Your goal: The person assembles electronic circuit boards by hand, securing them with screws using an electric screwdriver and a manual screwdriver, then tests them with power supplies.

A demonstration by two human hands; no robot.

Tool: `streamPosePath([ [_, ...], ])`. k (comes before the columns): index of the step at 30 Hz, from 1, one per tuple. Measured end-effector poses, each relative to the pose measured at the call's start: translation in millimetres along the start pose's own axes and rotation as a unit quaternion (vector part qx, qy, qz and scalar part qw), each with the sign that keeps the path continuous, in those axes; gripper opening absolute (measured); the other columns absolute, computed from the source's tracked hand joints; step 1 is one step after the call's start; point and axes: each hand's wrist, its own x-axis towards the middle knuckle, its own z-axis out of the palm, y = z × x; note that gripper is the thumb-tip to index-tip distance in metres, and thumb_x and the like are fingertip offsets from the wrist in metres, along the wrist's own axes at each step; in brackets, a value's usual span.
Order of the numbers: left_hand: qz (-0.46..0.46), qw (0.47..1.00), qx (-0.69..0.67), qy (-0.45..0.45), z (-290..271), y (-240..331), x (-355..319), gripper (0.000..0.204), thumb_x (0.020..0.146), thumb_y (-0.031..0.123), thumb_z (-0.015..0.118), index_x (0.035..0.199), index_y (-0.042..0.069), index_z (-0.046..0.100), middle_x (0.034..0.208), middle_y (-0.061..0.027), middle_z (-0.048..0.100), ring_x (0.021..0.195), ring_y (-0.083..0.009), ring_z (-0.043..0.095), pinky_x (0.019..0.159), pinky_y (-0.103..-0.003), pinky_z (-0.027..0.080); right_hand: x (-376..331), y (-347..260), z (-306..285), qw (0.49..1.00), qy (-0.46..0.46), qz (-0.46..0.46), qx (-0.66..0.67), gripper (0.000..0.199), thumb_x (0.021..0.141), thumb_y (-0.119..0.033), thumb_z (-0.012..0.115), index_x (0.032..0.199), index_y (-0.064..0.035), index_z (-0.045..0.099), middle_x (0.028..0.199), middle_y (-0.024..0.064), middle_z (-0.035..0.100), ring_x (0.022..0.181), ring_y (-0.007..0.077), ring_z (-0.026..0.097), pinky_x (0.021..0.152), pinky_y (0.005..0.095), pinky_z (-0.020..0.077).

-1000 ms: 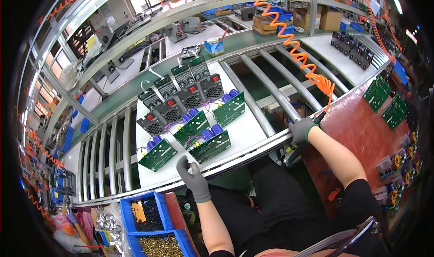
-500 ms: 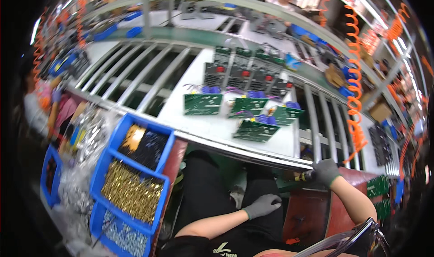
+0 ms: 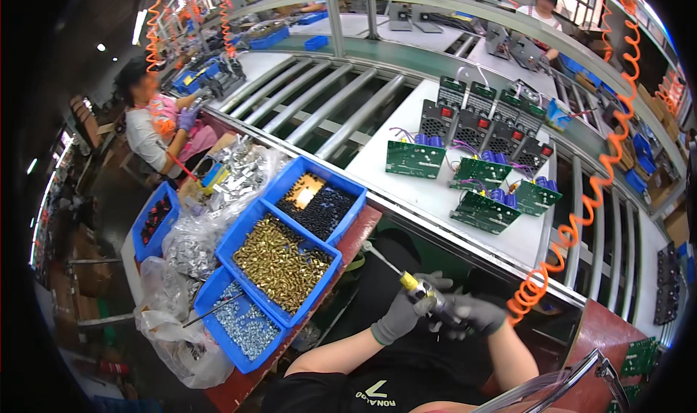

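Observation:
Both my gloved grey hands are together over my lap on a power screwdriver (image 3: 410,282) with a yellow collar and a long thin bit. My left hand (image 3: 398,317) grips the body just behind the collar. Wrapped around the rear of the tool is my right hand (image 3: 475,316), which hides much of it. The bit points up and left, its tip in front of a blue bin of brass-coloured fasteners (image 3: 279,264). An orange coiled hose (image 3: 534,289) runs down to the right hand.
Adjoining blue bins hold black screws (image 3: 319,213) and silver screws (image 3: 247,329). Several green circuit boards (image 3: 485,211) and black units with red switches (image 3: 472,131) stand on a white board over metal rollers (image 3: 356,126). A co-worker (image 3: 156,126) sits at left.
My right hand has brought the screwdriver from the right side of the bench to my lap. My left hand has lifted off my thigh and taken hold of it. The view has turned left.

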Motion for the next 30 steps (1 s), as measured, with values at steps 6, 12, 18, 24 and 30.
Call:
streamPosePath([
  [6, -0.092, 0.95, 0.288, -0.079, -28.0, 69.4, -10.9, 0.057, 0.094, 0.037, 0.067, 0.134, -0.002, 0.054, 0.114, -0.0114, 0.067, 0.103, -0.0221, 0.065, 0.094, -0.036, 0.05, 33.1, 79.2, -5.0, 0.958, -0.153, -0.099, 0.223, 0.103, 0.074, -0.074, 0.071, 0.141, -0.0025, 0.037, 0.104, 0.0184, 0.065, 0.053, 0.0127, 0.059, 0.037, 0.0197, 0.0425],
  [12, -0.078, 0.69, 0.707, 0.134, -140.8, 152.2, 75.7, 0.033, 0.088, 0.029, 0.068, 0.111, 0.006, 0.07, 0.105, -0.0173, 0.071, 0.1, -0.0329, 0.068, 0.089, -0.042, 0.052, 34.0, 85.9, -13.9, 0.942, -0.175, -0.163, 0.237, 0.099, 0.082, -0.069, 0.067, 0.147, -0.0035, 0.03, 0.103, 0.0186, 0.065, 0.051, 0.0141, 0.059, 0.036, 0.02, 0.0424],
  [18, -0.303, 0.567, 0.766, -0.004, -227.0, 101.9, 137.7, 0.036, 0.082, 0.033, 0.076, 0.106, 0.007, 0.071, 0.108, -0.0163, 0.072, 0.1, -0.0334, 0.068, 0.089, -0.041, 0.052, 35.3, 68.7, -40.0, 0.96, -0.156, -0.181, 0.148, 0.091, 0.083, -0.062, 0.068, 0.144, -0.0034, 0.037, 0.098, 0.0124, 0.065, 0.053, 0.01, 0.056, 0.041, 0.0204, 0.0413],
  [24, -0.261, 0.63, 0.727, 0.079, -238.0, 95.8, 130.8, 0.033, 0.082, 0.034, 0.076, 0.101, 0.008, 0.075, 0.098, -0.018, 0.073, 0.093, -0.0315, 0.069, 0.085, -0.041, 0.052, 35.3, 82.5, -61.7, 0.976, -0.106, -0.144, 0.128, 0.082, 0.084, -0.058, 0.066, 0.141, -0.0044, 0.042, 0.095, 0.0091, 0.064, 0.056, 0.0087, 0.056, 0.042, 0.02, 0.0418],
  [30, -0.172, 0.632, 0.746, 0.117, -235.8, 94.4, 128.0, 0.028, 0.091, 0.025, 0.066, 0.109, 0.005, 0.072, 0.105, -0.0194, 0.071, 0.098, -0.0323, 0.068, 0.087, -0.041, 0.052, 40.8, 82.5, -67.2, 0.98, -0.1, -0.127, 0.12, 0.079, 0.083, -0.058, 0.067, 0.136, -0.0042, 0.044, 0.094, 0.008, 0.062, 0.058, 0.0084, 0.057, 0.043, 0.0199, 0.0427],
])
